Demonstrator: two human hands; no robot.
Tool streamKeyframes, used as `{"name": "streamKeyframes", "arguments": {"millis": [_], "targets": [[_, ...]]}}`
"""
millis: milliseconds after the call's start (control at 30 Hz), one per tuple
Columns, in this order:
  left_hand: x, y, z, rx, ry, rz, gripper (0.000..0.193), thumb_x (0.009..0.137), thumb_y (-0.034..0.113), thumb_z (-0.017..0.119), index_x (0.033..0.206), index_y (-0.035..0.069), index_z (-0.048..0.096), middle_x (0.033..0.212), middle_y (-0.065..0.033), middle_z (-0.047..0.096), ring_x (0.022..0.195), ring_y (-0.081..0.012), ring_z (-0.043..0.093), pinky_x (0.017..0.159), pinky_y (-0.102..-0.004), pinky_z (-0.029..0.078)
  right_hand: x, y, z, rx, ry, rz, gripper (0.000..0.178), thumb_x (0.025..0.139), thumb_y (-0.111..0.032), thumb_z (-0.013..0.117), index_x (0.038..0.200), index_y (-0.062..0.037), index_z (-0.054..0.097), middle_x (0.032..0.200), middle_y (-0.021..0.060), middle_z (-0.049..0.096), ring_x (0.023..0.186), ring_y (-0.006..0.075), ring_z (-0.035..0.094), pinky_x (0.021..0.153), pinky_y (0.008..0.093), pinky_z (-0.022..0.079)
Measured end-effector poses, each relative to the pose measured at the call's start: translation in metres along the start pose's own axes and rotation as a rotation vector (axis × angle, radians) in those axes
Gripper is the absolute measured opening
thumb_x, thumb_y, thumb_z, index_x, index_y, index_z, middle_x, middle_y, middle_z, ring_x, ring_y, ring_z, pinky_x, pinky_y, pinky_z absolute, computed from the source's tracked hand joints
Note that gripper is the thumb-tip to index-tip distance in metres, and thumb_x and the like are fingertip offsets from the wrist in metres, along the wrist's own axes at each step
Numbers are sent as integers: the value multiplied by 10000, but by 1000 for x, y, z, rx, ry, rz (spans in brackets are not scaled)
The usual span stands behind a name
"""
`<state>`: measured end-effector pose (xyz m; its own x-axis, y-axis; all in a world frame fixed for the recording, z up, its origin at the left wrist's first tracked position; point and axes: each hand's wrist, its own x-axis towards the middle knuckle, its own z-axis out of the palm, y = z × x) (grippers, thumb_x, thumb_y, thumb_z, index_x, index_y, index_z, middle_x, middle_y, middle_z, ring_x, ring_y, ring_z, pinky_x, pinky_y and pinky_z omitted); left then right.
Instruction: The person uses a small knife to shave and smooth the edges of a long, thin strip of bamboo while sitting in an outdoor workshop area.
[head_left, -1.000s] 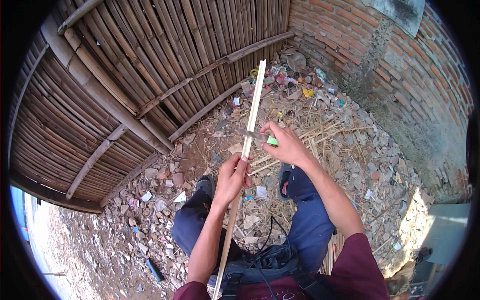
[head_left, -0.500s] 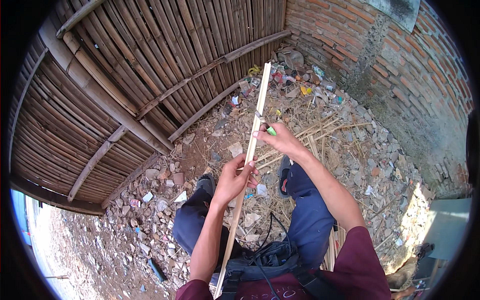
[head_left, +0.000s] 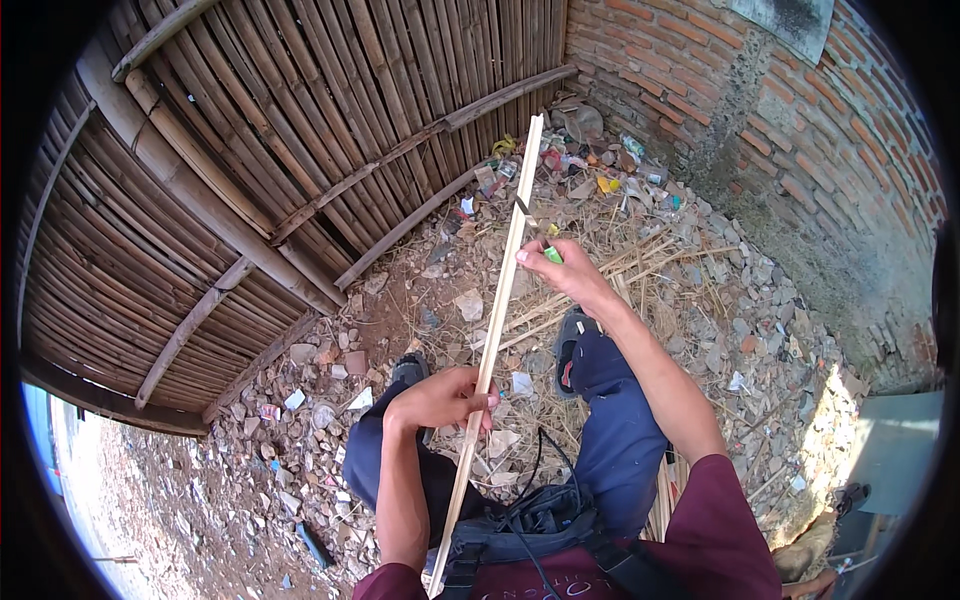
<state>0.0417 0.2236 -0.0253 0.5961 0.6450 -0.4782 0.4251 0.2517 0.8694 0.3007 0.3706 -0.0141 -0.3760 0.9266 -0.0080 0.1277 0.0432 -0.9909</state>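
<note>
A long, pale split bamboo strip (head_left: 508, 268) slants from my waist up past my knees, its far end over the litter. My left hand (head_left: 437, 400) is closed around its lower half, thumb across the front. In my right hand (head_left: 572, 275) is a green-handled knife (head_left: 554, 255). Its blade lies across the strip's upper part, with the dark tip showing on the strip's face. The thumb of that hand rests close to the strip's edge. Fingers partly hide the knife handle.
Cut strips (head_left: 640, 255) lie in a loose pile beyond my right foot. A bamboo wall (head_left: 330, 110) rises at the left and a brick wall (head_left: 800, 160) at the right. Rubble and litter cover the ground. A black strapped pack (head_left: 530, 520) hangs at my waist.
My left hand has slid down the strip toward my body. My right hand has shifted slightly right, and the knife blade has turned on the strip.
</note>
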Motion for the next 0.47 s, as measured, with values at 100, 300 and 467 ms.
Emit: {"name": "streamKeyframes", "arguments": {"millis": [100,300,467], "targets": [[2,1,-1,-14,134,49,178,1127,192,575,1136,18,612,776,-69,745,693,-146,731,606,-325,553,5,14,1,-169,118,-252,277,946,-252,759,1134,-53,711,751,-43,608,674,97,530,654,308,447],[14,8,4,-117,459,177,200,1120,209,604,1155,16,642,720,-41,692,627,-115,666,580,-305,517,-7,8,9,-551,77,-179,383,906,-151,700,1271,-37,688,853,128,752,744,242,719,741,400,551],[24,14,7,-181,618,196,221,1118,230,615,1196,28,663,732,-38,693,603,-94,627,572,-282,515,7,37,8,-637,-62,-270,477,882,-189,716,1352,-109,704,1122,254,781,1016,299,788,924,439,584]]}}
